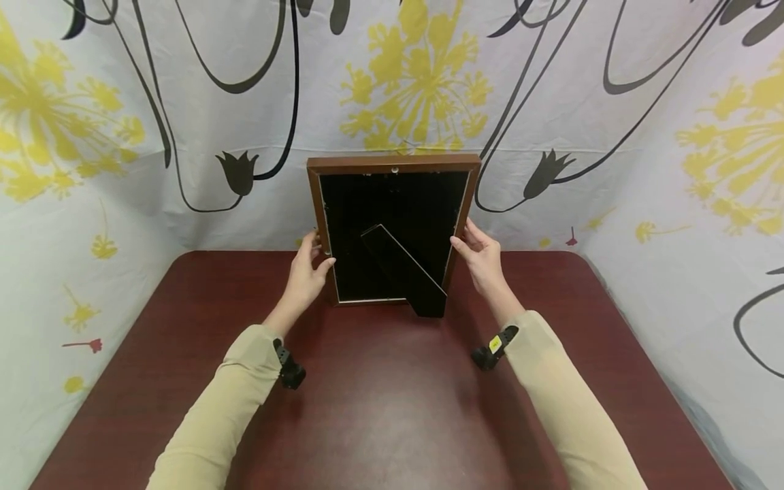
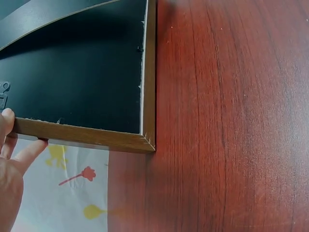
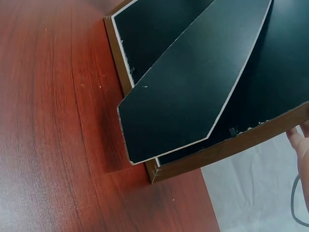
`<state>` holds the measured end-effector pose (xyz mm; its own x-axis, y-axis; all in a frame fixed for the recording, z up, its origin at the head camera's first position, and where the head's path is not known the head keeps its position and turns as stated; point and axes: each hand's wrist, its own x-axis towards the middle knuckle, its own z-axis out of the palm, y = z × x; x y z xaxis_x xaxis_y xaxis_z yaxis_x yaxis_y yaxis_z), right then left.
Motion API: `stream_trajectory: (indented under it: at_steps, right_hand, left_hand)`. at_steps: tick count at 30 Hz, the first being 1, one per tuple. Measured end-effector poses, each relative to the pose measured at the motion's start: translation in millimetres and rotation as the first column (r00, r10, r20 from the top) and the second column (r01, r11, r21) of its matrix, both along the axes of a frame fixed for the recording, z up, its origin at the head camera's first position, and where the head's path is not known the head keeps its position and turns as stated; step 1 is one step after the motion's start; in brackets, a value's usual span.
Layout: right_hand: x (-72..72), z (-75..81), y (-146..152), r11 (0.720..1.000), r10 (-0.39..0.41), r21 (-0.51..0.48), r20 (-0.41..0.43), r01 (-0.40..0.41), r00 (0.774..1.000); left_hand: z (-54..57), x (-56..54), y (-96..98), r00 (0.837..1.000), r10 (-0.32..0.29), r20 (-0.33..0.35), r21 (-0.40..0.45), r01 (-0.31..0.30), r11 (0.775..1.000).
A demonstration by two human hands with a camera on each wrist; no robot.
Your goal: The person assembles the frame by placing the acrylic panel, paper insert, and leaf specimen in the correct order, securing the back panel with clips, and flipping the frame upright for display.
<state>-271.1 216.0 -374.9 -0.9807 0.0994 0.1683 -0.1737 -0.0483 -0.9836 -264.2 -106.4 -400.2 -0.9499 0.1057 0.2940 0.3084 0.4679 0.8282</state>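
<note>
A brown wooden picture frame (image 1: 392,163) stands upright near the table's back edge, its black backing board (image 1: 349,204) toward me. From the backing a black easel leg (image 1: 407,272) slants down to the right, its foot tilted out past the frame's lower edge. My left hand (image 1: 304,272) grips the left side, thumb on the back and fingers behind the edge. On the opposite side my right hand (image 1: 484,262) holds the frame the same way. A small metal hanger (image 2: 4,94) shows near the left thumb in the left wrist view. The frame's front is hidden.
The dark red wooden table (image 1: 380,395) spreads out below both arms. Behind it and at both sides hangs a white cloth (image 1: 202,102) with yellow flowers and dark curling stems. A black camera strap sits on each wrist, over the beige sleeves (image 1: 214,408).
</note>
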Motion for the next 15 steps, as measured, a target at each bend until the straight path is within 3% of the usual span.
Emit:
stream_trajectory:
  at_steps: [4,8,10,11,13,15]
  right_hand:
    - [4.0,-2.3,1,0.996,-0.066,0.062,0.017,0.065,0.998]
    - [11.8,-7.7,-3,0.975,-0.186,0.118,-0.005,0.186,0.982]
    - [15.8,-14.3,-4,0.971,-0.201,0.133,0.020,0.197,0.979]
    - [17.9,-18.4,-4,0.974,-0.181,0.145,0.047,0.173,0.982]
    - [22.6,-27.8,-3,0.976,-0.079,0.213,0.128,0.051,0.989]
    - [27.0,-36.9,-1,0.942,0.051,0.314,0.216,-0.119,0.975]
  left_hand:
    - [-0.2,2.4,1.7,1.000,-0.015,0.011,-0.002,0.015,1.000]
    - [2.1,4.8,0.9,1.000,-0.014,0.015,-0.012,0.014,1.000]
    - [2.9,5.7,0.3,1.000,-0.012,0.015,-0.016,0.012,1.000]
    - [3.0,6.2,0.0,1.000,-0.011,0.015,-0.017,0.011,1.000]
    - [2.6,7.2,-0.2,1.000,-0.010,0.015,-0.015,0.010,1.000]
    - [1.2,8.7,-0.1,1.000,-0.007,0.014,-0.012,0.008,1.000]
